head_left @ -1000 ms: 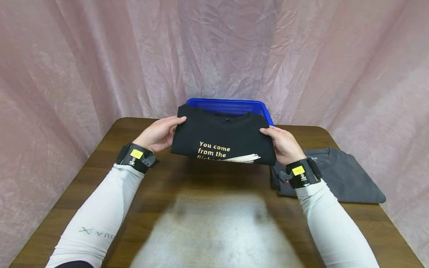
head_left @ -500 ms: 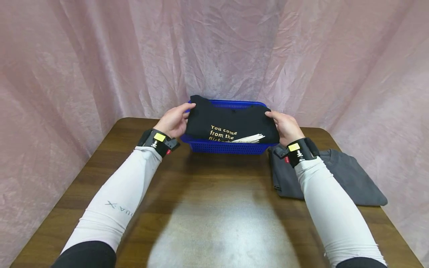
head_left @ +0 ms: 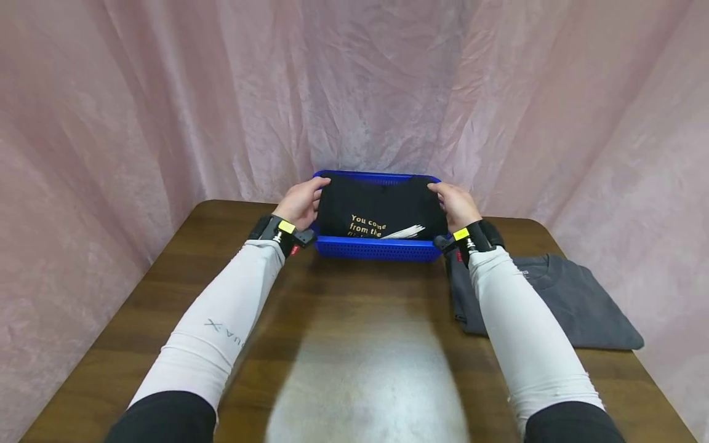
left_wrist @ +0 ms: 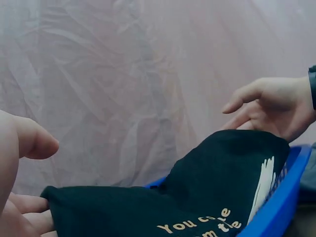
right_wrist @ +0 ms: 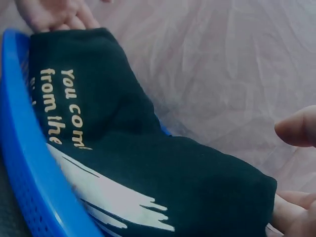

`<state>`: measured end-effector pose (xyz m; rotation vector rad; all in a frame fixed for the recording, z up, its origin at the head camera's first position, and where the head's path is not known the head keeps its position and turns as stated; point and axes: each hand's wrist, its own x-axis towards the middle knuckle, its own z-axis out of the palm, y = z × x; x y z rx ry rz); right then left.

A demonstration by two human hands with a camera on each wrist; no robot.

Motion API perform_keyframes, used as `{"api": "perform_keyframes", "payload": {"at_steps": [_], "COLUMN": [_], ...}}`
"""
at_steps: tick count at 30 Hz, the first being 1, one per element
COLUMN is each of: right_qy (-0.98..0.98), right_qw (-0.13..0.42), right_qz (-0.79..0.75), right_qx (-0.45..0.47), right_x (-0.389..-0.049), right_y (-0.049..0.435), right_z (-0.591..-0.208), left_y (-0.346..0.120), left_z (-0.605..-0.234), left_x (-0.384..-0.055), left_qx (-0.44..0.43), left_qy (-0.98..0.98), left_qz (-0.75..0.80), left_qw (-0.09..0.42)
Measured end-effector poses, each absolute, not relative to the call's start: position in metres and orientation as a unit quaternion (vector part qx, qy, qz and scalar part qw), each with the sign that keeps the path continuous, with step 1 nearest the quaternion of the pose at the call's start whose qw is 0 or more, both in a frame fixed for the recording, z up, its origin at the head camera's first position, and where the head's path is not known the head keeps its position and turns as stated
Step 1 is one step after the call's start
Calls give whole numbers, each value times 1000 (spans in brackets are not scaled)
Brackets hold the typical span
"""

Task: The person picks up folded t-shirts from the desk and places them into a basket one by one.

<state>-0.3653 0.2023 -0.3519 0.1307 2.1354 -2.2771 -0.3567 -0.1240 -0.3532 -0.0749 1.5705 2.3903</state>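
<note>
1. Black T-shirt (head_left: 382,200), folded, lies in the blue basket (head_left: 376,249) between the two hands on my feed. I read "You come from the" in pale lettering (right_wrist: 49,106); the basket's front rim cuts off the next line.
2. My left-wrist view shows the left hand (head_left: 301,204) unclenched: thumb raised off the cloth, fingers touching the garment's near corner from below.
3. I see the right hand (head_left: 457,206) likewise loosened, thumb lifted, fingers against the opposite corner.
4. One white brushstroke (head_left: 406,232), ragged-ended, is printed beside the lettering.
5. I count one basket: plastic, rectangular, rounded corners, perforated walls.
6. Two black wristbands (head_left: 473,239), each bearing one yellow sticker (head_left: 461,234).
7. Two white sleeves (head_left: 532,326); on the left one I make out an "X" and partial letters.
8. One grey T-shirt (head_left: 581,307), folded flat, right of the basket; its collar label is too small for me.
9. One brown wood-grain table (head_left: 138,320), backed by crinkled, shiny pink curtain (head_left: 221,92).
</note>
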Motion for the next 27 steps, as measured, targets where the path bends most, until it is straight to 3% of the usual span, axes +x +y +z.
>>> {"api": "perform_keyframes", "payload": {"at_steps": [5, 11, 14, 27], "right_qy": [704, 725, 730, 727], "right_qw": [29, 8, 3, 2], "right_qz": [-708, -688, -683, -686], "right_qx": [46, 14, -2, -39], "right_x": [-364, -355, -348, -306], "right_y": [202, 207, 210, 254], "right_z": [-365, -360, -354, -343], "left_y": [-121, -114, -110, -50], "left_z": [-362, -349, -338, -329], "left_x": [-354, -343, -334, -278], "left_qx": [-46, -36, -13, 182], "left_qy": [589, 727, 753, 760], "left_qz": [796, 685, 658, 622], "left_qw": [134, 23, -6, 53]}}
